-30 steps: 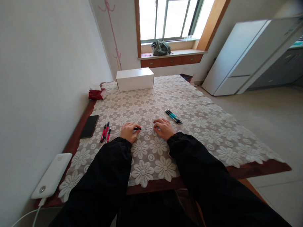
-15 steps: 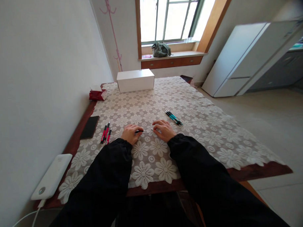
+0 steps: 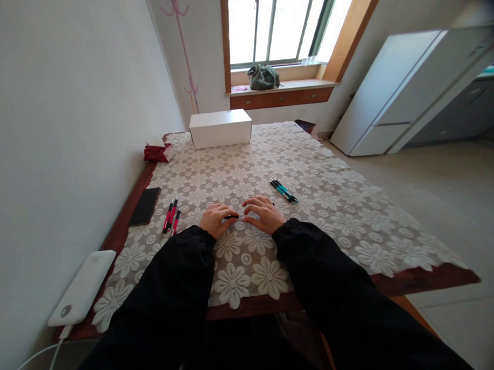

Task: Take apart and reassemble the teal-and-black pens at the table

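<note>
My left hand [image 3: 216,219] is closed, pinching a short black pen part [image 3: 232,217] between thumb and fingers, its end pointing right. Just to the right, my right hand [image 3: 265,214] hovers low over the cloth with curled fingers and a gap between thumb and forefinger. A small dark tip [image 3: 273,204] shows past its knuckles; the rest of that item is hidden by the hand. Several red-and-black pens [image 3: 171,215] lie left of my left hand. Teal-and-black pens [image 3: 283,191] lie beyond my right hand.
A lace tablecloth [image 3: 234,282] covers the table. A white box [image 3: 221,130] stands at the far end. Along the left edge are a red packet [image 3: 158,153], a dark phone-like slab [image 3: 144,207] and a white power bank [image 3: 82,288] with a cable.
The thin, light rod that stretched between my hands is out of sight. My right hand's thumb and forefinger have parted and shifted slightly left; a dark tip now shows behind that hand.
</note>
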Action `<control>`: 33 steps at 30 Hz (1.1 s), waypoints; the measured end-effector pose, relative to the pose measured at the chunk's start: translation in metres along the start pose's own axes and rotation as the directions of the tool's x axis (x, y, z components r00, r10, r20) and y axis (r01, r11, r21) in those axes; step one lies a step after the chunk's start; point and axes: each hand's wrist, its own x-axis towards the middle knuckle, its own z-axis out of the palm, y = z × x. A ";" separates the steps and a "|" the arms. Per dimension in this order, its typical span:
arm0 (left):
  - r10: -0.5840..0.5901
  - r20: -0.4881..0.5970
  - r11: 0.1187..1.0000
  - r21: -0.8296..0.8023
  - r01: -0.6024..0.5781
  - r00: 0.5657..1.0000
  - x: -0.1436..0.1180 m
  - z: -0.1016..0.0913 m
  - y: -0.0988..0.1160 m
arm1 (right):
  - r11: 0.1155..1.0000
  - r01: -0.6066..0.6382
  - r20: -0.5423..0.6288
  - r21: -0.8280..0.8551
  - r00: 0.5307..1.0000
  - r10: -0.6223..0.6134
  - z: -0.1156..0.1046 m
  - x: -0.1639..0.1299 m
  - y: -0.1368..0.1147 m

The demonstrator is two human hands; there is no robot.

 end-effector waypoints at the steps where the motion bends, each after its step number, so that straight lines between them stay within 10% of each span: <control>1: -0.011 -0.010 1.000 0.000 0.011 1.000 0.000 0.000 -0.001 | 1.000 -0.018 -0.018 -0.004 1.000 0.018 -0.001 0.000 0.000; 33: -0.084 -0.022 0.995 0.046 0.085 0.996 0.000 -0.002 0.003 | 0.981 -0.138 0.015 -0.136 0.990 0.141 0.000 -0.008 0.019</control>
